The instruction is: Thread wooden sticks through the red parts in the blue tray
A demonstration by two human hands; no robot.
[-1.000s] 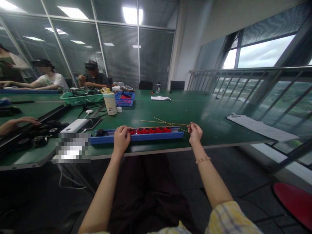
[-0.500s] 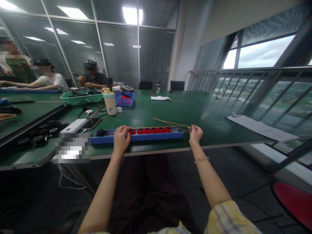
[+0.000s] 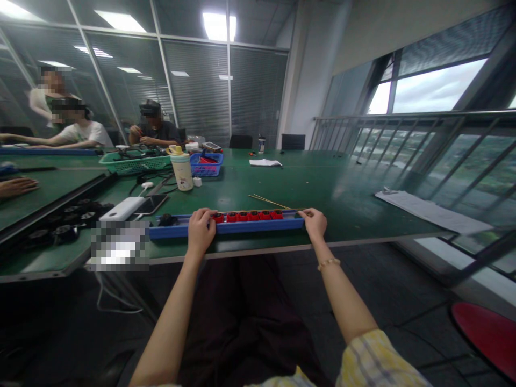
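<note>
Your hands are on a long blue plastic tray [image 3: 226, 227] lying flat on the green workbench [image 3: 258, 245], just behind its near edge. The tray's long axis runs left to right across your view, roughly parallel to that edge. A row of red parts [image 3: 248, 216] sits in it, toward its right end. Your left hand [image 3: 200, 231] is curled closed over the tray's near rim, and your right hand [image 3: 314, 223] is closed on its right end. Thin wooden sticks [image 3: 270, 202] lie on the bench beyond the tray, pointing up and left away from your right fingers [image 3: 302, 213]; you cannot tell whether those fingers pinch them. A small black object [image 3: 166, 219] lies in the tray's left end. Just beyond that end are a white power bank [image 3: 123, 208] and a smartphone [image 3: 153, 202]. Farther off stand a cream bottle [image 3: 182, 171], a blue basket [image 3: 206, 165] and a green basket [image 3: 135, 163]. A co-worker [image 3: 155, 129] sits across the bench.
</note>
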